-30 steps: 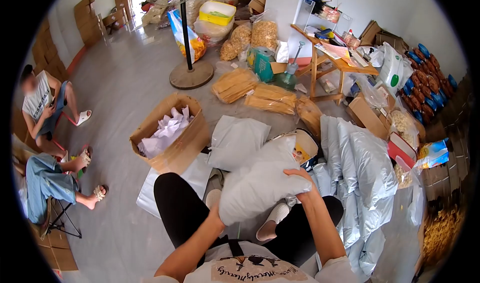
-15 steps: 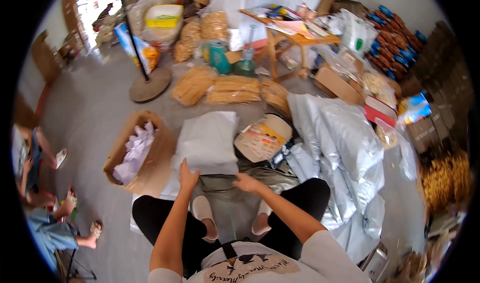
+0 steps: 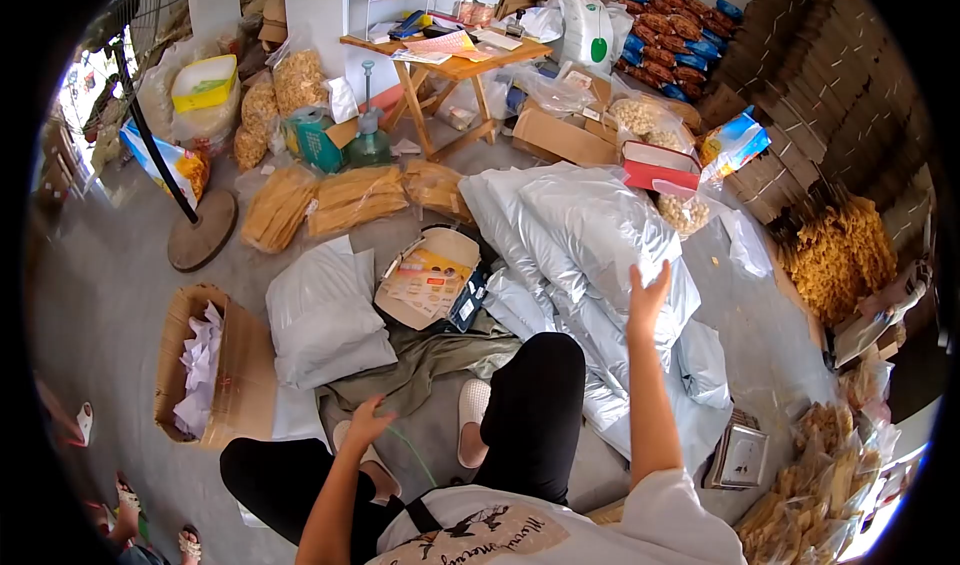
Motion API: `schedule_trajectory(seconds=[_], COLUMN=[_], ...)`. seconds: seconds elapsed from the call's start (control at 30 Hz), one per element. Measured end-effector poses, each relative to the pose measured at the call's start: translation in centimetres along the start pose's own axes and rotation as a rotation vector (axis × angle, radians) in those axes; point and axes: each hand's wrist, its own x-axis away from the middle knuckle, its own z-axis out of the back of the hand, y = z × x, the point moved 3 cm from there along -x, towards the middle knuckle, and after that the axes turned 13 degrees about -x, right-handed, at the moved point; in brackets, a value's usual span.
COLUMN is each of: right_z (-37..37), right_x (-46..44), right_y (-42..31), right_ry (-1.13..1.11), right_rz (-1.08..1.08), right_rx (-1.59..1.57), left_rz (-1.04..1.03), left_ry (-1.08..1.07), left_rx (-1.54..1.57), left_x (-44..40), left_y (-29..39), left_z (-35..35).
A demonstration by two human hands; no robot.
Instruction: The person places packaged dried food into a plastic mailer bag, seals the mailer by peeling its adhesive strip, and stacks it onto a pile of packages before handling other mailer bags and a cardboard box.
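My right hand (image 3: 648, 300) reaches forward over a pile of silver-grey plastic mailing bags (image 3: 600, 225). Its thumb and fingers are apart, and whether they touch the top bag I cannot tell. My left hand (image 3: 368, 421) is low near my knee, fingers loosely spread with nothing visible in them. Just beyond it, a filled grey mailing bag (image 3: 325, 315) lies on the floor, with olive-green cloth (image 3: 425, 365) beside it. Between that bag and the pile sits an open carton with printed cards (image 3: 425, 280). A thin green strand (image 3: 412, 455) runs by my left hand.
To the left stands a cardboard box (image 3: 240, 365) holding crumpled pale paper. Bagged yellow sticks (image 3: 358, 200) lie ahead, near a round-based pole (image 3: 203, 230) and a wooden table (image 3: 460, 60). A metal-framed scale-like item (image 3: 738, 455) is at right. Another person's feet (image 3: 128, 505) show lower left.
My view has swung right. My right hand has moved from near the filled grey bag to over the silver pile. My left hand has drawn back from that bag's near edge.
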Motion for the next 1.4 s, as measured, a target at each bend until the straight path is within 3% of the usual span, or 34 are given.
schedule_trajectory(seconds=[0.07,0.1,0.17,0.3,0.37,0.53,0.67,0.77,0.83,0.87,0.9,0.97,1.1,1.23,1.27,1.3,1.4], right_z=[0.0,0.0,-1.1,-1.8,-1.7,-1.3,-1.4,-3.0,-3.6,-2.7,-3.0,-2.3,-0.9,0.8,0.7,0.1,-1.8], right_x=[-3.4,-4.2,-4.2,-4.1,-4.1,-5.0,-4.9,-5.9,-6.3,-5.1,-4.6,-4.2,-2.0,0.8,1.5,2.5,6.5], right_y=[5.4,5.0,5.0,4.6,4.2,6.6,4.9,8.5,10.2,6.0,4.4,3.0,-2.7,-7.5,-7.8,-7.3,-11.4], right_ry=[0.012,-0.18,-0.106,-0.175,-0.253,-0.305,-0.462,-0.542,-0.498,-0.363,-0.391,-0.211,-0.236,-0.456,-0.495,-0.529,-0.861], right_rz=[-0.337,-0.732,-0.944,-0.927,-0.957,-1.05,-1.029,-1.054,-0.979,-0.905,-0.902,-0.831,-0.757,-0.48,-0.391,-0.376,-0.491], right_rx=[0.042,-0.257,-0.33,-0.313,-0.506,-0.333,-0.59,-0.682,-0.669,-0.487,-0.49,-0.458,-0.657,-0.461,-0.386,-0.506,-0.551], left_rz=[-0.091,-0.084,-0.101,-0.152,-0.115,-0.07,-0.034,-0.085,-0.083,-0.082,-0.086,-0.047,0.002,0.1,0.115,0.129,0.197], left_ry=[-0.058,-0.047,-0.131,-0.15,-0.181,-0.186,-0.201,-0.154,-0.113,-0.117,-0.128,-0.142,-0.196,-0.093,0.027,0.152,0.111], left_rx=[0.161,0.161,0.464,0.586,0.566,0.571,0.643,0.717,0.734,0.715,0.691,0.707,0.776,0.968,1.116,1.262,1.175], left_x=[0.2,0.7,2.0,2.5,2.8,3.0,4.0,4.0,4.1,4.3,4.5,4.9,5.0,4.7,4.3,4.1,2.7], left_y=[1.2,1.9,3.4,3.4,3.4,3.4,4.8,5.1,5.0,5.2,5.4,5.8,6.6,8.4,8.4,8.2,6.1], left_z=[-0.9,-1.2,-1.8,-4.5,-5.4,-6.6,-6.3,-6.7,-7.0,-7.1,-7.1,-6.5,-5.1,-0.5,0.9,2.1,3.1])
